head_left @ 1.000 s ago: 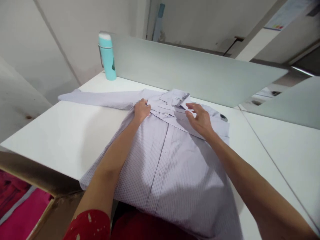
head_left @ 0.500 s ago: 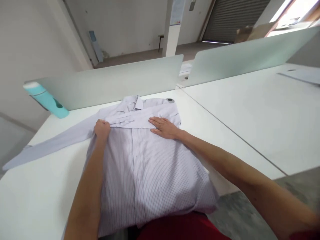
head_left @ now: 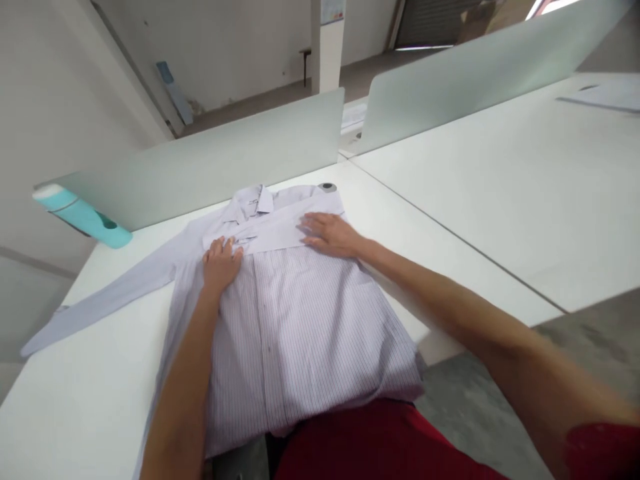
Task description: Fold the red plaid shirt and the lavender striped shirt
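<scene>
A pale, finely striped button-up shirt (head_left: 310,320) lies front up on the white table, its collar (head_left: 253,202) toward the divider and its hem hanging over the near edge. One sleeve (head_left: 280,230) is folded across the chest. The other sleeve (head_left: 115,287) stretches out to the left. My left hand (head_left: 223,262) rests with fingers spread on the cuff end of the folded sleeve. My right hand (head_left: 330,233) lies flat, fingers apart, on that same sleeve near the right shoulder.
A frosted divider (head_left: 235,160) runs along the table's back, with a second panel (head_left: 450,93) to the right. A turquoise cylinder (head_left: 85,215) leans at the back left. Papers (head_left: 605,93) lie far right. A seam crosses the white table (head_left: 480,200).
My left hand has let go of its pinch on the cuff, moved slightly right and opened flat onto the sleeve. My right hand stays on the sleeve. The view has shifted.
</scene>
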Demonstrator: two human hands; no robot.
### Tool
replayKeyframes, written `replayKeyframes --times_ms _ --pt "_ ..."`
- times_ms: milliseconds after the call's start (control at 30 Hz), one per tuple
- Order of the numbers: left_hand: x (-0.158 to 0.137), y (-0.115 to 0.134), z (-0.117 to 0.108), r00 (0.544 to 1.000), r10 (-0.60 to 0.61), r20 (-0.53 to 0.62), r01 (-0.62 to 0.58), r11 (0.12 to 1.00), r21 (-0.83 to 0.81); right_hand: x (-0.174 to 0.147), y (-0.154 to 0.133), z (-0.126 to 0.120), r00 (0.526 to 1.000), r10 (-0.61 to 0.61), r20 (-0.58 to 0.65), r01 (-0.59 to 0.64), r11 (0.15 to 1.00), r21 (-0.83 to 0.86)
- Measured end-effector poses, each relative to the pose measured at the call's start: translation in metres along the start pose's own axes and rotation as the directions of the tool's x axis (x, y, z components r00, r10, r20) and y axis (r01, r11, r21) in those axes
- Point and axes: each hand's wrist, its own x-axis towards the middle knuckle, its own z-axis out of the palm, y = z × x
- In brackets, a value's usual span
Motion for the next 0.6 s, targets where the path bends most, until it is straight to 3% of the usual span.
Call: replayKeyframes --times_ms 100,200,267,400,600 --pt "-0.002 0.001 0.005 0.999 -0.020 0.027 0.020 1.000 -0.009 -0.029 0.040 -0.024 0.980 0.170 -0.100 -0.174 0.984 -0.037" --pt "-0.002 0.001 0.005 0.999 -0.017 0.030 0.017 1.000 -0.016 -0.065 0.069 -0.042 0.895 0.415 -0.163 -0.419 0.908 0.013" --pt "-0.002 0.001 0.004 1.000 -0.021 0.023 0.022 1.000 -0.022 -0.083 0.075 -0.045 0.843 0.517 -0.150 -0.510 0.856 0.088" --pt "-0.003 0.000 -0.002 1.000 0.012 0.007 -0.011 0.998 -0.057 -0.092 0.064 -0.038 0.848 0.516 -0.122 -0.497 0.853 0.160" --pt "0.003 -0.005 -0.020 0.975 0.215 0.063 -0.213 0.976 -0.041 -0.064 0.042 -0.025 0.891 0.447 -0.077 -0.410 0.866 0.286"
